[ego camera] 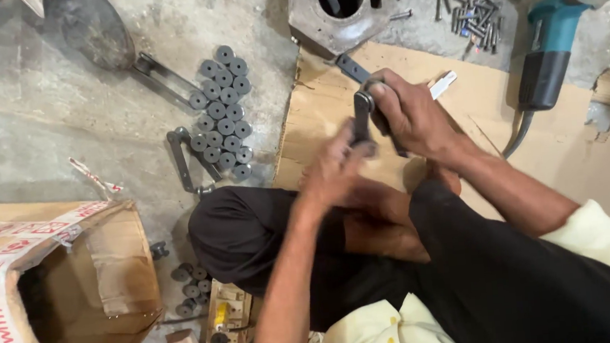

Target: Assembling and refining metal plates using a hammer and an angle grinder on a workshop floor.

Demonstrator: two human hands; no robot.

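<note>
Dark metal link bar (361, 111) gripped between both hands (376, 139).

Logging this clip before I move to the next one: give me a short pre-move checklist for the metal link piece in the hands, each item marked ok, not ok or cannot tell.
1. Right hand grips the dark metal link piece: ok, fingers wrapped round its upper end.
2. Left hand supports the piece from below: ok, though blurred.
3. Piece held clear of the cardboard sheet: ok, raised above it.
4. Spare rollers within sight: ok, grouped on the concrete floor left of the cardboard.
5. Angle grinder out of the way: ok, lying to the right, apart from both hands.
6. Parts properly seated in the piece: cannot tell, hidden by the fingers.
</note>
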